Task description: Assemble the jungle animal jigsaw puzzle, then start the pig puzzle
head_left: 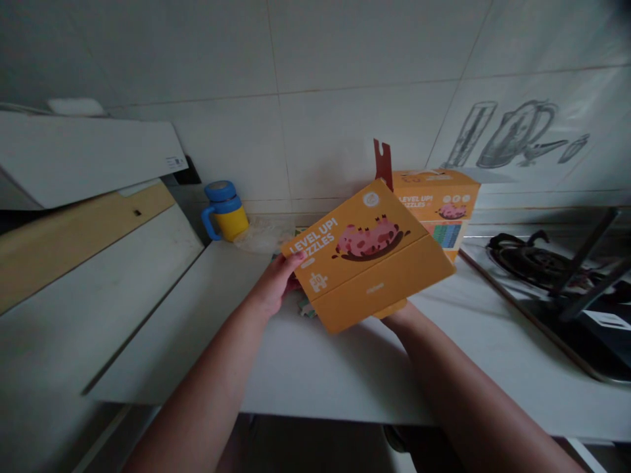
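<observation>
An orange puzzle box [389, 276], partly opened out with its flaps loose, is held tilted above the white counter [325, 381]. Its front reads "LEVEL UP! PUZZLES" and shows a pink spotted pig. My left hand [277, 282] is closed on its left edge, thumb on the printed face. Beneath the lower right side comes my right hand [398, 318], its fingers hidden behind the cardboard. Greenish puzzle pieces [306, 307] show below the box near my left hand. A dark red notched strip [383, 161] sticks up behind the top corner.
Behind on the right stands another orange puzzle box [438, 190]. A blue and yellow mug [231, 213] and crumpled clear plastic [269, 231] lie against the tiled wall. A gas stove [547, 295] is at right; white boards and a carton [89, 154] are at left.
</observation>
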`<act>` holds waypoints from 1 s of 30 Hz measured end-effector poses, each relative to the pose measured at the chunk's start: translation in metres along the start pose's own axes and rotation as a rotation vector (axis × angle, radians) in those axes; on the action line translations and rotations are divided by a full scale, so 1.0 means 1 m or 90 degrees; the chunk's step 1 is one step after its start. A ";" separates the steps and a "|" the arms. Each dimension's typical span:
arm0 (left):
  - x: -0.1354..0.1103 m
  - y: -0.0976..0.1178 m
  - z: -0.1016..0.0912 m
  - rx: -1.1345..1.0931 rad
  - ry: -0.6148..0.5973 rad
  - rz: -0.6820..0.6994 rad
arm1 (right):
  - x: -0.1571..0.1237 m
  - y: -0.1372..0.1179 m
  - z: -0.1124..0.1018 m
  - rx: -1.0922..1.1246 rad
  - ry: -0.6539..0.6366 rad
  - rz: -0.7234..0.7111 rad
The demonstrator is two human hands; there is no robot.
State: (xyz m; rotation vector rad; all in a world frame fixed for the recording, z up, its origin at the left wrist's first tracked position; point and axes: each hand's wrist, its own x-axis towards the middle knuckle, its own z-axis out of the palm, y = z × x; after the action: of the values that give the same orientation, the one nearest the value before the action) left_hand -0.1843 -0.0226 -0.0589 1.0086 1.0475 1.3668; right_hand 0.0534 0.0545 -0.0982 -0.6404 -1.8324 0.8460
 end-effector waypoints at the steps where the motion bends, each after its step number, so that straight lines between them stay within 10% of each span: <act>1: 0.000 0.002 0.000 -0.017 0.007 0.004 | -0.003 -0.006 0.000 0.019 -0.031 0.007; 5: 0.002 0.012 -0.008 -0.097 0.065 0.001 | -0.014 -0.031 0.003 0.154 -0.204 0.080; 9: -0.014 0.022 -0.031 -0.129 0.195 0.004 | -0.014 -0.043 0.008 0.240 -0.196 0.134; 15: -0.101 0.036 -0.078 -0.122 0.444 -0.004 | -0.011 -0.032 0.009 0.247 -0.163 0.154; 21: -0.176 0.043 -0.123 -0.113 0.578 0.015 | -0.009 -0.025 0.003 -0.102 -0.093 0.078; 30: -0.181 0.040 -0.150 -0.067 0.681 0.063 | -0.007 0.000 -0.014 -0.461 -0.101 -0.072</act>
State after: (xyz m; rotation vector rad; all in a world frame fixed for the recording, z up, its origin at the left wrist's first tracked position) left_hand -0.3304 -0.2118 -0.0599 0.1772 1.6617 2.0805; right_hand 0.0685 0.0531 -0.0977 -0.9177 -2.3034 0.1323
